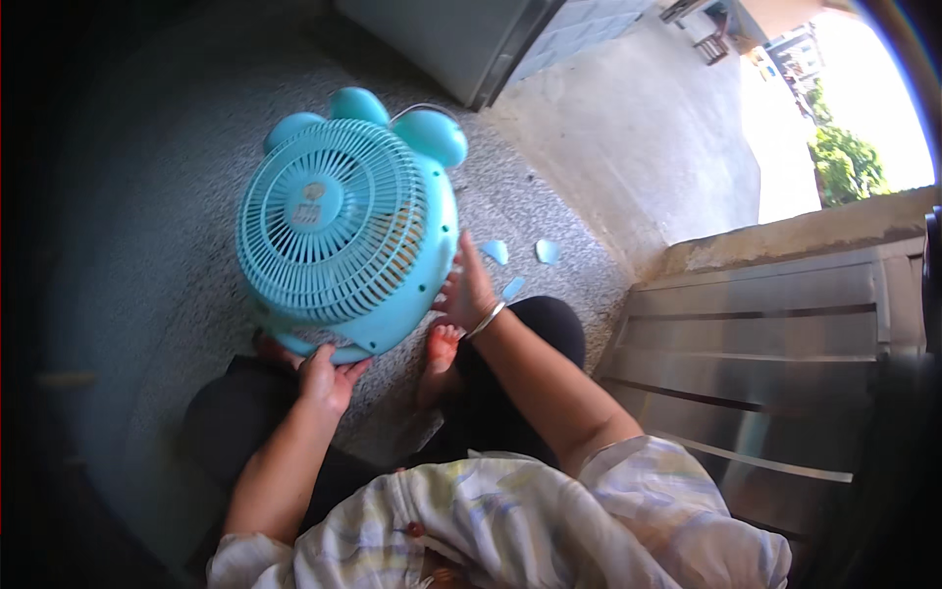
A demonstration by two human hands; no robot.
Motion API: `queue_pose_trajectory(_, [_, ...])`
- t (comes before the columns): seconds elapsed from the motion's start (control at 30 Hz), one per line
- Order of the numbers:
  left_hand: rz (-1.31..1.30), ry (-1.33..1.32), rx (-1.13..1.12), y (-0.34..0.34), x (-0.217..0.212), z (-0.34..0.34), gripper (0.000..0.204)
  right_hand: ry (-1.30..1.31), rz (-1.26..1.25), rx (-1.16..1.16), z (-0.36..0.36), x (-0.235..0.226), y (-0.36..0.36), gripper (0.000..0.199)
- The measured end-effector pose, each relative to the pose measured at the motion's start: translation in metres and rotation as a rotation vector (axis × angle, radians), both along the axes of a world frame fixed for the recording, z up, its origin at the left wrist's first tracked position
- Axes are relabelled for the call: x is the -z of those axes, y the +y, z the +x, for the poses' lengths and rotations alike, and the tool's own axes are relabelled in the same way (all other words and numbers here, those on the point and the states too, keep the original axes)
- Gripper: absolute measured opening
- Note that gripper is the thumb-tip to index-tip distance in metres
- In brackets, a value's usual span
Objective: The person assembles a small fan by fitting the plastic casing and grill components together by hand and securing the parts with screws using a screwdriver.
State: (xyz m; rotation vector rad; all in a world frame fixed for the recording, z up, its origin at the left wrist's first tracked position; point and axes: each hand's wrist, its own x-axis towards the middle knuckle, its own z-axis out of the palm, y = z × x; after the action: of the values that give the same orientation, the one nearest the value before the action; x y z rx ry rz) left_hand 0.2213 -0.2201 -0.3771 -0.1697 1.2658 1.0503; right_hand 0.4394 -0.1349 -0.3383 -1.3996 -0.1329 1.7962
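A turquoise fan [314,204] is held up in front of me, its round slatted grille facing me. Rounded, petal-like lobes [432,137] stick out from its far rim. My left hand [329,381] is closed round the handle [343,353] on the fan's near edge, thumb on top. Against the right side of the housing rests my right hand [471,292], a bangle on its wrist; its fingers curl partly out of sight behind the rim. To the right of that hand, three light-blue pieces [496,252] lie on the floor.
Speckled stone floor [530,206] lies beneath, with my bare foot [442,348] and dark-trousered knees close under the fan. A grey cabinet-like panel [442,39] stands at the far side. On the right are a slatted metal door [746,344] and a bright doorway onto concrete [638,128].
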Motion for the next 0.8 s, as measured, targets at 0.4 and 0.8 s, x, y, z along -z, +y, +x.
queue_pose_trajectory(0.4, [-0.049,-0.023,0.046,0.011,-0.033,0.001,0.036,0.195,0.150,0.130,-0.007,0.030,0.022,0.048])
queue_pose_trajectory(0.8, [0.038,-0.011,0.084,0.008,-0.036,0.005,0.035,0.068,0.195,0.104,0.001,0.039,0.036,0.047])
